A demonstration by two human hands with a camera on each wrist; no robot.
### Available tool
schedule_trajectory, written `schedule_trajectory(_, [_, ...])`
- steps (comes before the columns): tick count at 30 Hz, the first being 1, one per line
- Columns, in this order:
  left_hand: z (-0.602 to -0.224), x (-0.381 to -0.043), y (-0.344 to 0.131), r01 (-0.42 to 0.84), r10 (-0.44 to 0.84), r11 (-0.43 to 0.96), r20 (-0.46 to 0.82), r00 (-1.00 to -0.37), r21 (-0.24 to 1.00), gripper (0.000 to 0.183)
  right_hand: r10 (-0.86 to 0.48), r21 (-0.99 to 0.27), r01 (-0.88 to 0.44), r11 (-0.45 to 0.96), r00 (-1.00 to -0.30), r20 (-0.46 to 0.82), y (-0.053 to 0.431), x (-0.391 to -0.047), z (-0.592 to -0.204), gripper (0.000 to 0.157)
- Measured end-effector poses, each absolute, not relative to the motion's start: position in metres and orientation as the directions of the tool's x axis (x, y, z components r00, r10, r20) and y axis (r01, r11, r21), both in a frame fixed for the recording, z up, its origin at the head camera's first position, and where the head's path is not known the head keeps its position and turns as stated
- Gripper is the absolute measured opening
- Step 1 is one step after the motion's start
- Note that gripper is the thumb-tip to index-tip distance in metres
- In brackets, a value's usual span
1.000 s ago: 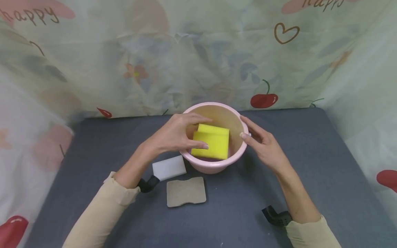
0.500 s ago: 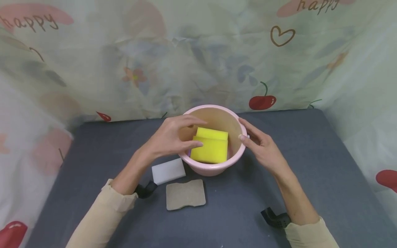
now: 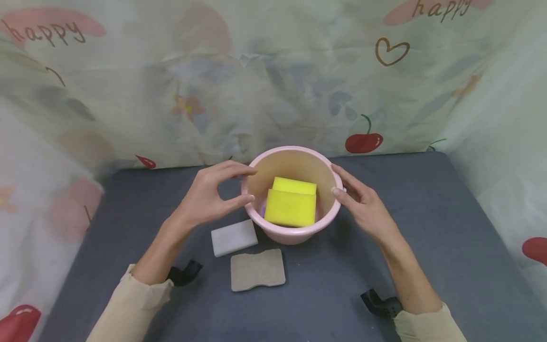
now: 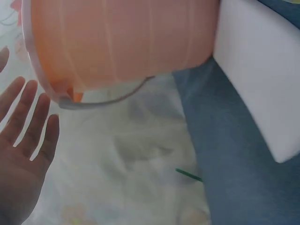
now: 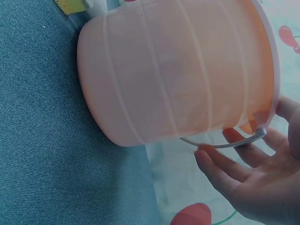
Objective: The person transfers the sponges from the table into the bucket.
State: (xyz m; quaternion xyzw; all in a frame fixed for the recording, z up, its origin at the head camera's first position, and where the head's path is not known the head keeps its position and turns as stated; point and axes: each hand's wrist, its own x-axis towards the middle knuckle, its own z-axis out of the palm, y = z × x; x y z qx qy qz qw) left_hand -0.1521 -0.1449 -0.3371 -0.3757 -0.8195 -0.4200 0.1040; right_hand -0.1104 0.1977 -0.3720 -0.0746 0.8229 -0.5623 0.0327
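A pink bucket [image 3: 284,231] stands upright on the dark table with two yellow sponges [image 3: 290,209] inside it. A bit of purple shows beside them, mostly hidden. My right hand [image 3: 363,204] grips the bucket's right rim, thumb over the edge and fingers outside, near the wire handle [image 5: 234,144]. At the left rim, my left hand [image 3: 209,194] holds nothing, its thumb and fingers spread apart. The left wrist view shows the left hand's fingers [image 4: 35,122] extended beside the rim.
A white sponge block [image 3: 234,237] lies left of the bucket's base. In front of it is a flat grey-beige pad [image 3: 258,270] with wavy long edges. A printed curtain [image 3: 278,85] hangs behind the table [image 3: 325,289] and along both sides.
My left hand has drawn back leftward from over the sponges to outside the bucket's left rim. The right hand keeps its grip on the rim, and the sponges stay inside.
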Motion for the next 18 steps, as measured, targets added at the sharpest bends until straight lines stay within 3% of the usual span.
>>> schedule_trajectory(18, [-0.375,-0.137,-0.183,0.623,0.410,0.450,0.471,-0.781,0.640,0.045,-0.163,-0.951,-0.043,0.307,-0.987,-0.008,0.196,-0.109,-0.371,0.060])
